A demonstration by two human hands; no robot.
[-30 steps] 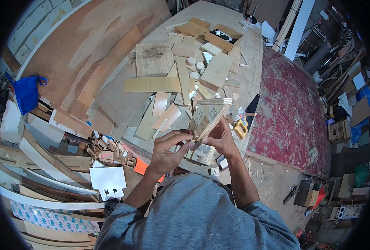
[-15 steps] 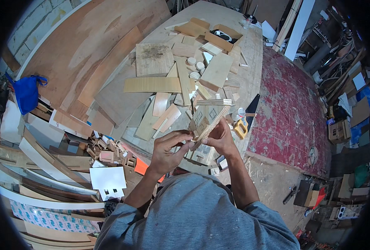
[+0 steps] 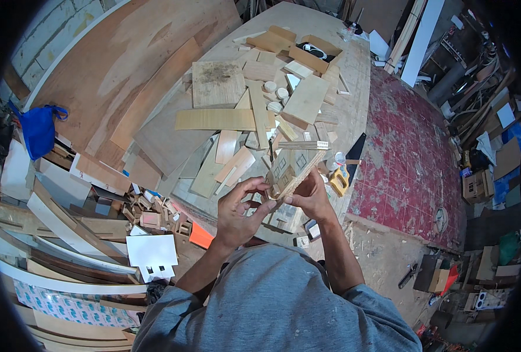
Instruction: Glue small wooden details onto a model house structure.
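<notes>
A thin wooden panel (image 3: 300, 159) with small window-like squares on its face is held tilted in front of me, its pale layered edge turned up. My right hand (image 3: 311, 198) grips this panel by its near right edge, thumb on the near side. At the panel's near left corner, my left hand (image 3: 241, 210) has its fingers curled and its thumb against the corner; whether a small part sits between them is too fine to make out. A flat wooden strip (image 3: 302, 145) lies across the panel's far end, and I cannot tell whether it is attached.
Wood offcuts, round discs (image 3: 281, 93) and a cardboard box (image 3: 316, 53) with dark contents cover the workbench (image 3: 307, 17). A yellow-handled handsaw (image 3: 339, 180) lies at its right edge. Large plywood sheets (image 3: 119, 64) lean at left. A red board (image 3: 407, 158) lies at right.
My left fingers have spread slightly and shifted up along the panel's corner, away from the thumb. The panel and my right hand have barely moved.
</notes>
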